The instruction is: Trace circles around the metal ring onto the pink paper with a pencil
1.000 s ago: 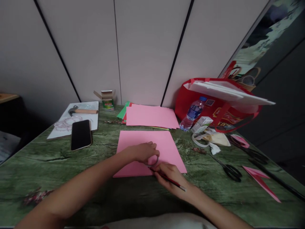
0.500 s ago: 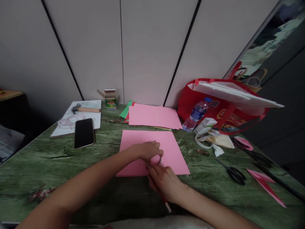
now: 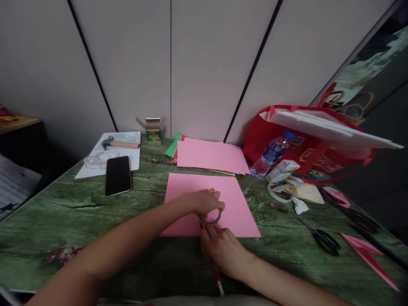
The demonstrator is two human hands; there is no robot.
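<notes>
A pink sheet of paper point(image 3: 236, 199) lies flat on the table in front of me. My left hand point(image 3: 206, 202) presses a thin round ring point(image 3: 218, 218), perhaps a tape roll, onto the sheet; its fingers cover the ring's far side. Close below it, my right hand point(image 3: 223, 250) grips a red pencil point(image 3: 216, 272). The pencil's tip end is by the ring's lower left edge, and its back end points toward me. Whether the tip touches the paper is hard to make out.
Behind the sheet lies a stack of coloured paper point(image 3: 212, 156). To the left are a phone point(image 3: 118, 175), a hammer point(image 3: 123, 144) and a small open box point(image 3: 153, 134). On the right stand a water bottle point(image 3: 272, 155) and a red bag point(image 3: 255, 136), with black-handled scissors point(image 3: 325, 241) nearer.
My right hand and the pencil have shifted slightly down against the sheet, so more of the ring shows. The left hand stays on the ring. The whole view has moved slightly.
</notes>
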